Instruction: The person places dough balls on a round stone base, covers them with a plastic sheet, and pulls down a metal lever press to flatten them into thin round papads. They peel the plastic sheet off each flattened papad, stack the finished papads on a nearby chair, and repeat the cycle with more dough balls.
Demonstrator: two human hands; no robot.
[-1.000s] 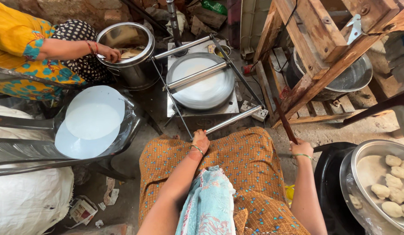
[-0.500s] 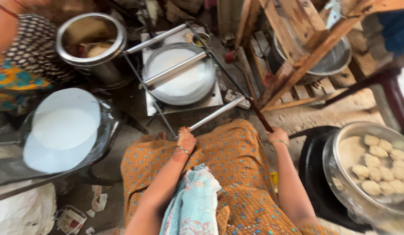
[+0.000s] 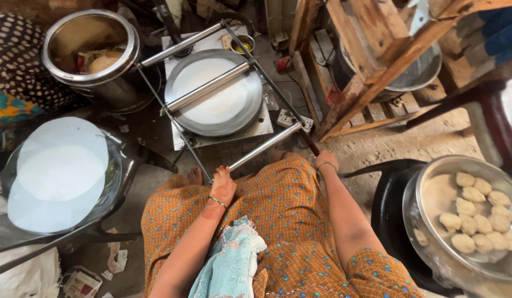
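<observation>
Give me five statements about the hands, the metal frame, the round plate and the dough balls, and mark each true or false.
1. The left hand rests at the near end of the metal frame. True.
2. The round plate under the roller is bare. False: a thin white sheet of dough covers it.
3. The dough balls lie in a metal bowl on the person's right. True.
4. The right hand holds a dough ball. False: it holds none; it sits at the knee beside a dark handle.
5. The white discs are stacked on the person's right. False: they lie on the left.
</observation>
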